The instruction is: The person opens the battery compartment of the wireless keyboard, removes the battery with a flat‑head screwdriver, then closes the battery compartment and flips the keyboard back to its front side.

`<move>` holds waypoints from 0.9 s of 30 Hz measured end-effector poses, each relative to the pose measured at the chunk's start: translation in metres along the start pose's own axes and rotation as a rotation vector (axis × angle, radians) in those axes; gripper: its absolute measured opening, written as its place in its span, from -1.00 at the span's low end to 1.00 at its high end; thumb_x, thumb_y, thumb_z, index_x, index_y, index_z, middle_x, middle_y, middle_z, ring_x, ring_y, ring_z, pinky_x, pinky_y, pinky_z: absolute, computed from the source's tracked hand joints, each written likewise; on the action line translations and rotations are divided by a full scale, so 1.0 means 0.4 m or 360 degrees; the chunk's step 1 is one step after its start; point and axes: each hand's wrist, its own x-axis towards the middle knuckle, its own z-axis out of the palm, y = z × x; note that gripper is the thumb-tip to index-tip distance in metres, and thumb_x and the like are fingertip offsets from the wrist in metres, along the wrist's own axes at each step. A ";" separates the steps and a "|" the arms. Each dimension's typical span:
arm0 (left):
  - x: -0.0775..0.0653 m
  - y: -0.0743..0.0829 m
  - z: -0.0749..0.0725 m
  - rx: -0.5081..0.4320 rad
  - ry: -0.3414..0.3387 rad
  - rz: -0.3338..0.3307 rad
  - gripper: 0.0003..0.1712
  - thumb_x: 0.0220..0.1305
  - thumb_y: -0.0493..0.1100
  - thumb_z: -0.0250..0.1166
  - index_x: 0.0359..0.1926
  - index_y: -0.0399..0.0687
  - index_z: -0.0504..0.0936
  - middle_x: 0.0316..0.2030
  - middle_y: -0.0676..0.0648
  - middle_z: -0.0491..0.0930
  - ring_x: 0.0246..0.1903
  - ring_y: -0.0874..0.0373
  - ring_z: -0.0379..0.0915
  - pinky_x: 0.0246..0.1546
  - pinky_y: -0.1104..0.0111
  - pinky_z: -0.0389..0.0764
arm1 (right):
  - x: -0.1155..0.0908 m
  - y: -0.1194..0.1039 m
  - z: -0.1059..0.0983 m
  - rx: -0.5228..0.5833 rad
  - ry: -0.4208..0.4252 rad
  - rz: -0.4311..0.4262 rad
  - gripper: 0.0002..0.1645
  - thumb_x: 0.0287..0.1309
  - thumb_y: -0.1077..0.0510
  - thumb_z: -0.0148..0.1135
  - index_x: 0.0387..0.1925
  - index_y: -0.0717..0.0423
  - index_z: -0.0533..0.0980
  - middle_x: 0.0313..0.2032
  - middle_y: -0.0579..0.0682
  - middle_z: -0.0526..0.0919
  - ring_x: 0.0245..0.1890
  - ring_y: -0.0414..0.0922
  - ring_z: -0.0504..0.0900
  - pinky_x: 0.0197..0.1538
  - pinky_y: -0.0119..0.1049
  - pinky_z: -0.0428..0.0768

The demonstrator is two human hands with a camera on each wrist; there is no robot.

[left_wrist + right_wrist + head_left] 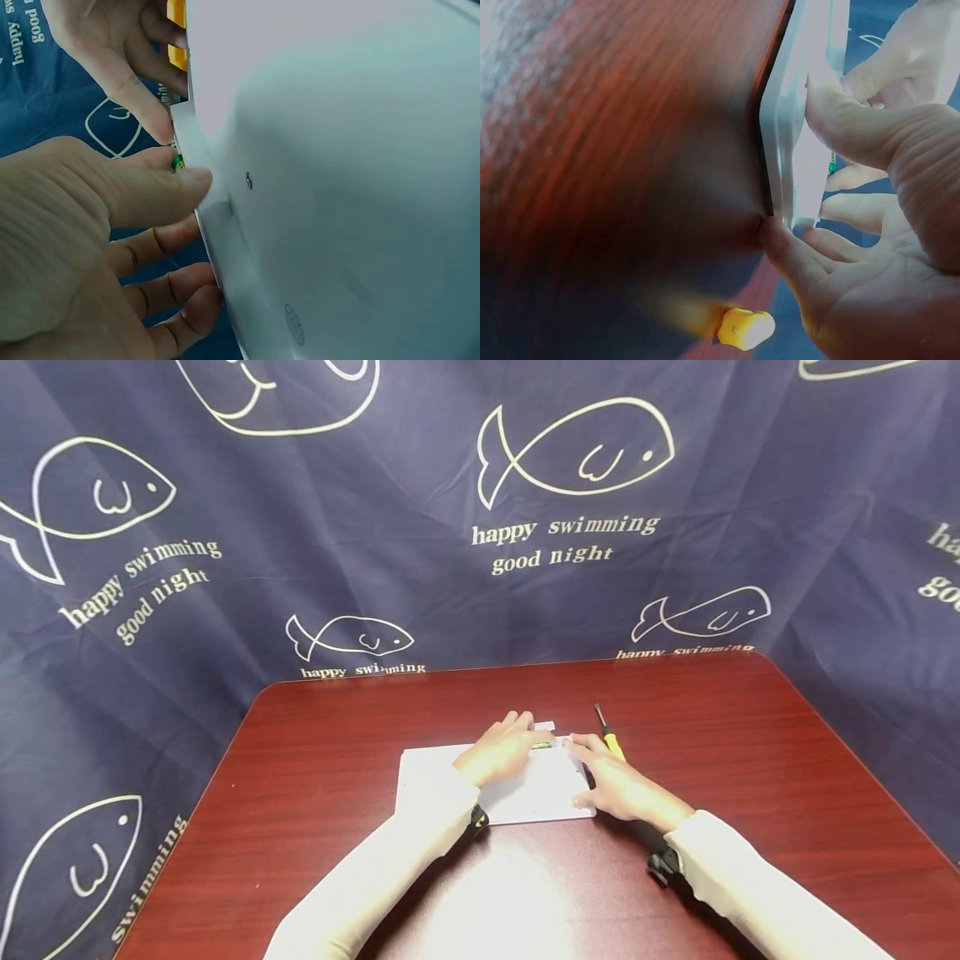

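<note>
A white rectangular device [540, 793] lies on the table, between and partly beneath the two hands. The right hand [618, 785] grips its right end, thumb on the upper face and fingers around the far corner. The left hand [501, 750] reaches across to the far edge, fingers bent against the rim and thumb over it; whether it pinches anything is unclear. Just beside its thumb and forefinger shows a small green battery-like piece [542, 745], mostly hidden. A small white strip [545, 726] lies beyond that edge. Near the right hand, a screwdriver [613, 747] points away from the person.

The table [750, 768] is glossy, reddish-brown and wood-grained, with rounded far corners. Behind hangs a navy curtain [435, 560] printed with pale fish outlines and lettering. The device's smooth face carries a small screw [249, 181] and an oval mark [295, 324]; the screwdriver has a slim shaft and yellow-and-black handle.
</note>
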 end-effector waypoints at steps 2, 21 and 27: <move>0.001 0.000 0.001 0.0001 -0.0004 0.0018 -0.33 0.14 -0.41 0.21 0.18 0.37 0.49 -0.13 -0.01 0.36 -0.13 0.11 0.27 -0.16 0.34 0.39 | -0.001 -0.001 -0.001 -0.0008 0.0004 0.0001 -0.03 -0.20 0.30 0.52 0.27 0.43 0.25 0.26 0.31 0.19 0.17 0.19 0.32 0.10 0.02 0.37; 0.033 -0.022 0.014 -0.0195 0.0266 0.0168 -0.83 0.27 -0.29 0.22 -0.16 0.06 0.52 -0.26 0.11 0.53 -0.23 0.14 0.46 -0.23 0.39 0.46 | -0.002 -0.011 0.001 -0.0032 -0.0019 0.0046 -0.03 -0.19 0.29 0.51 0.28 0.40 0.24 0.27 0.31 0.19 0.17 0.17 0.34 0.12 0.03 0.37; 0.034 -0.019 0.010 -0.0266 0.0354 0.0161 -0.83 0.21 -0.35 0.25 -0.19 -0.03 0.55 -0.31 0.10 0.59 -0.26 0.18 0.42 -0.25 0.43 0.44 | -0.001 -0.011 0.004 -0.0030 -0.0010 0.0038 -0.03 -0.20 0.30 0.50 0.29 0.39 0.25 0.27 0.30 0.19 0.17 0.16 0.35 0.11 0.01 0.37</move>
